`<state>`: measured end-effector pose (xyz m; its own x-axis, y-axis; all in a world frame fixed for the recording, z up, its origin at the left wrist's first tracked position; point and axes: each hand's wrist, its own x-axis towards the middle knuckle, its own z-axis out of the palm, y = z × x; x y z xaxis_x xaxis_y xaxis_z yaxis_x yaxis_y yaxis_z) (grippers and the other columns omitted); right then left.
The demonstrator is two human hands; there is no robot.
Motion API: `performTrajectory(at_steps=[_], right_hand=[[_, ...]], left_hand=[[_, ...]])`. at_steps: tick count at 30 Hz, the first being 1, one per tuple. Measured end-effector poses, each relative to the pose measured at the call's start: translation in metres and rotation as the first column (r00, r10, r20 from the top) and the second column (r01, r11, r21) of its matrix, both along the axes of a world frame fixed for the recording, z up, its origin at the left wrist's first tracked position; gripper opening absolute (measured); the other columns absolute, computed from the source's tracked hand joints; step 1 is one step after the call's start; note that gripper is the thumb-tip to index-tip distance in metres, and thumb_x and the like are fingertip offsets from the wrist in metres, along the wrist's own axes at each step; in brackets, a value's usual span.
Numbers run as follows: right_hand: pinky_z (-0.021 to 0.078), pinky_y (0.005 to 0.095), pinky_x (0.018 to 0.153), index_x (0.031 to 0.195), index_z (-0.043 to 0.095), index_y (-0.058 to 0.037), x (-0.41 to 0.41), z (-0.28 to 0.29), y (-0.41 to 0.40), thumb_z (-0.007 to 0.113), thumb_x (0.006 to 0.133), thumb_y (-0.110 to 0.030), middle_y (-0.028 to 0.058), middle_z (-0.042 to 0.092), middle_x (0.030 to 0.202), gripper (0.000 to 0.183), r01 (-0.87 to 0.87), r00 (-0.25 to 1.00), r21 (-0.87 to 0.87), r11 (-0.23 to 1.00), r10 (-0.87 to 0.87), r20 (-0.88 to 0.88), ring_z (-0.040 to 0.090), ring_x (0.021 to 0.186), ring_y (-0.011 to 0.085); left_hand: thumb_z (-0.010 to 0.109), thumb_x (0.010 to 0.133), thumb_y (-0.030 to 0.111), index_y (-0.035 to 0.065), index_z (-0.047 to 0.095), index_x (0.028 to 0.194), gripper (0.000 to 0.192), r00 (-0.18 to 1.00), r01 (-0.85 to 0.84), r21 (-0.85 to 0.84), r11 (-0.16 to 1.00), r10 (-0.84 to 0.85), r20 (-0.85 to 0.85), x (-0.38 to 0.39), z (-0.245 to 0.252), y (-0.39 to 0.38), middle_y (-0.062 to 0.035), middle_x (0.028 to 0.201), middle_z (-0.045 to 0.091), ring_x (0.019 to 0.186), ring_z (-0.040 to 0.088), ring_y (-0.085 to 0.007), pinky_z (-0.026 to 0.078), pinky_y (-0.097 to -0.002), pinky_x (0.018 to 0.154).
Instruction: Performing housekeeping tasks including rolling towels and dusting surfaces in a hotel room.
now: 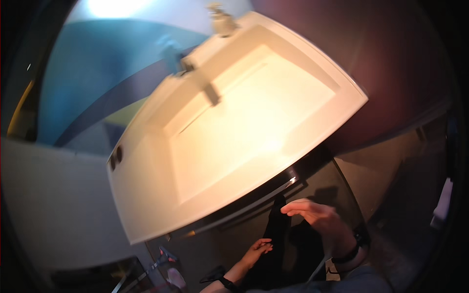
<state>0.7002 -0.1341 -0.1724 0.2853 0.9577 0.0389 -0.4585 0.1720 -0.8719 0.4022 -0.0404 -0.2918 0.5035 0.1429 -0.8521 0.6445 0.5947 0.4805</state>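
My left hand (256,252) is low in front of my body, fingers slightly curled, with nothing seen in it; a dark band is on its wrist. To its right and higher, my right hand (315,214) stretches its fingers leftward below the sink's front edge, with no object seen in it; a dark band circles that wrist too. A white rectangular washbasin (227,208) lies beyond both hands. Its faucet (210,93) reaches over the bowl from the back edge. A pump dispenser (222,22) stands on the back rim. The picture is somewhat blurred.
Under the basin's front runs a metal towel bar (253,199). Two dark round things (116,157) sit at the basin's left corner. At the lower left are a pink object (176,277) and a long-handled thing (166,255). A blue shape (170,55), unclear, is behind the faucet.
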Motion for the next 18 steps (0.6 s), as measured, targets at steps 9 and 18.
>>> performTrajectory(at_steps=[9,18], right_hand=[[0.0136,0.0625,0.098,0.105,0.066,-0.0135,-0.143,0.311,0.081,0.039,0.082,-0.063,0.0344,0.021,0.136,0.062,-0.241,0.861,0.926,0.291,0.505,0.065,-0.006,0.131,0.0479],[0.0349,0.0513,0.084,0.100,0.067,-0.0209,-0.387,0.342,0.145,0.055,0.083,-0.044,0.0293,0.042,0.125,0.031,-0.270,0.783,0.808,0.524,0.608,-0.132,0.022,0.128,0.0435]], left_hand=[[0.054,0.089,0.023,0.0050,0.048,0.117,0.034,0.912,-0.410,0.030,0.912,0.408,0.044,-0.112,0.129,-0.011,-0.0067,0.102,0.057,0.095,0.056,-0.0132,0.043,-0.0250,0.084],[0.055,0.088,0.023,0.0060,0.048,0.117,0.034,0.679,-0.727,-0.004,0.687,0.720,0.140,-0.316,0.116,0.022,-0.0062,0.102,0.057,0.094,0.057,-0.0145,0.045,-0.0273,0.082]])
